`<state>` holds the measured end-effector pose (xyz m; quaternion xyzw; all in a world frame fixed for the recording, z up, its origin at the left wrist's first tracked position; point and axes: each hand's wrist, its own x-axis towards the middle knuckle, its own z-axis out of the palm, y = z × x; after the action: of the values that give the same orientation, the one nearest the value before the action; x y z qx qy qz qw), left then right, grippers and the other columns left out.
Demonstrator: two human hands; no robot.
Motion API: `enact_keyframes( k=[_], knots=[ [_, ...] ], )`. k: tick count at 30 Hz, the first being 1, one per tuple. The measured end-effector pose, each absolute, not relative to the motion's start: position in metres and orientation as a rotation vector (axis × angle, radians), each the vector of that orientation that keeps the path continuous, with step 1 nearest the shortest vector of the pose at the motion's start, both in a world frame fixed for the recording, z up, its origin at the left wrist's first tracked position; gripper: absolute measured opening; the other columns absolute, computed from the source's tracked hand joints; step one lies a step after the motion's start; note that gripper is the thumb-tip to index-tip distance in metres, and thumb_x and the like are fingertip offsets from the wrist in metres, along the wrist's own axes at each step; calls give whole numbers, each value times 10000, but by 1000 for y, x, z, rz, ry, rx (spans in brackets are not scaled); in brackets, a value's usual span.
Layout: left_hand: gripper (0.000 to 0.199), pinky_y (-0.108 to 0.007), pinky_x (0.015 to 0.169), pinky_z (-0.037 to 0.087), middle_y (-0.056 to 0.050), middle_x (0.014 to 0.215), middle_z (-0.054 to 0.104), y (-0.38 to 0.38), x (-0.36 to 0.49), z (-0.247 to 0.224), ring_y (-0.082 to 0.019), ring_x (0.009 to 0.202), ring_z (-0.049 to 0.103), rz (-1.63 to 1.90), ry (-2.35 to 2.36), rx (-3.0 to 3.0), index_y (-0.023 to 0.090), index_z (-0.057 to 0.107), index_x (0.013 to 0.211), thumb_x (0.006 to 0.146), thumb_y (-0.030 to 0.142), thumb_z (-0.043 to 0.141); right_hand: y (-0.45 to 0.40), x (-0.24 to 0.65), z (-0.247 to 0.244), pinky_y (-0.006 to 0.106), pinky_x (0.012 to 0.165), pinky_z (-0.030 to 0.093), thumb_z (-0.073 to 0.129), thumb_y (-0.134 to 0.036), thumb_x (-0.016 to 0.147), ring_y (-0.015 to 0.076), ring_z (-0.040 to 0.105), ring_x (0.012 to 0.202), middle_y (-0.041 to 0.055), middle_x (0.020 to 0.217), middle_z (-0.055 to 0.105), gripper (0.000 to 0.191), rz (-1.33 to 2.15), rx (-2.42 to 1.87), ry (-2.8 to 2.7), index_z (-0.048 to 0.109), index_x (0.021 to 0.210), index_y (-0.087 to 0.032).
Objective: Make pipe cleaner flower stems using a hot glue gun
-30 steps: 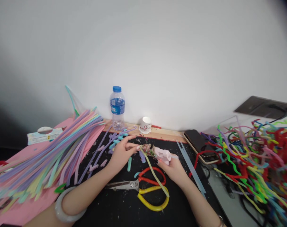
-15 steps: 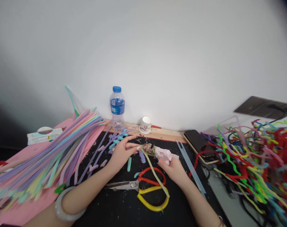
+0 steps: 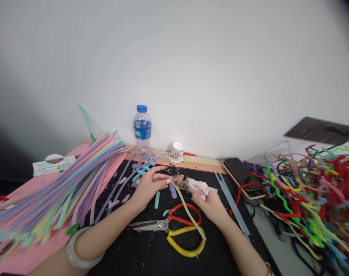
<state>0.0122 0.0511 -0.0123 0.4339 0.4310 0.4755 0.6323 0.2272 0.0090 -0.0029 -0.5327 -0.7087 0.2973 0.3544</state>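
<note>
My right hand [image 3: 210,207] is wrapped round a pale pink glue gun [image 3: 199,187] with a glue stick poking from its back end. Its front is covered in matted, multicoloured fluff [image 3: 180,181] and points left. Thumb and forefinger of my left hand [image 3: 148,188] pinch the upper end of a pale yellow-green pipe cleaner [image 3: 188,212] right at the nozzle. The exact contact there is too small to make out. The strip's free end hangs over the scissors [image 3: 151,225], which have one red and one yellow handle and lie on the black mat [image 3: 128,255].
Pastel pipe cleaners [image 3: 85,180] are heaped at left on pink material. Behind stand a water bottle [image 3: 142,134] and a paper cup [image 3: 176,152]. On the right lie clear glue sticks [image 3: 233,205], a phone [image 3: 240,172] and a tangle of bright pipe cleaners [image 3: 315,191].
Almost nothing differs. Both hands, the glue gun and the pipe cleaner keep practically the same position.
</note>
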Motion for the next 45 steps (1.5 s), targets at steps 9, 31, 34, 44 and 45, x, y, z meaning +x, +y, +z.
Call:
enact_keyframes(
  k=[9, 31, 34, 44, 45],
  knots=[
    [571, -267, 698, 504, -52, 856, 699, 52, 11, -17, -170, 788, 654, 1089, 959, 973, 152, 516, 1152, 634, 185, 754, 9, 228, -3, 384, 803, 528, 558, -240, 807, 262, 671, 874, 82, 1000, 721, 273, 751, -1380, -1849, 702, 1022, -150],
    [544, -282, 751, 500, -53, 855, 706, 54, 11, -18, -179, 820, 661, 1109, 993, 1019, 139, 523, 1133, 642, 205, 748, 8, 227, -1, 333, 757, 520, 553, -228, 794, 233, 662, 805, 63, 930, 726, 247, 731, -1405, -1857, 706, 972, -150],
    [536, -290, 767, 495, -53, 850, 709, 55, 11, -19, -184, 827, 659, 1111, 994, 1028, 140, 525, 1124, 641, 204, 748, 9, 227, -1, 321, 747, 517, 555, -226, 796, 227, 661, 790, 61, 902, 725, 232, 713, -1402, -1869, 705, 954, -148],
    [531, -288, 787, 479, -55, 849, 715, 54, 10, -18, -184, 840, 656, 1103, 1015, 1039, 141, 523, 1111, 639, 206, 756, 10, 226, -4, 265, 675, 484, 549, -190, 789, 192, 629, 721, 52, 830, 695, 169, 651, -1382, -1914, 678, 889, -148],
    [529, -290, 791, 478, -54, 850, 715, 54, 10, -18, -183, 839, 656, 1103, 1014, 1038, 142, 523, 1111, 641, 207, 756, 10, 226, -5, 259, 661, 478, 549, -192, 787, 186, 620, 702, 49, 808, 687, 147, 635, -1385, -1922, 670, 858, -148]
  ],
)
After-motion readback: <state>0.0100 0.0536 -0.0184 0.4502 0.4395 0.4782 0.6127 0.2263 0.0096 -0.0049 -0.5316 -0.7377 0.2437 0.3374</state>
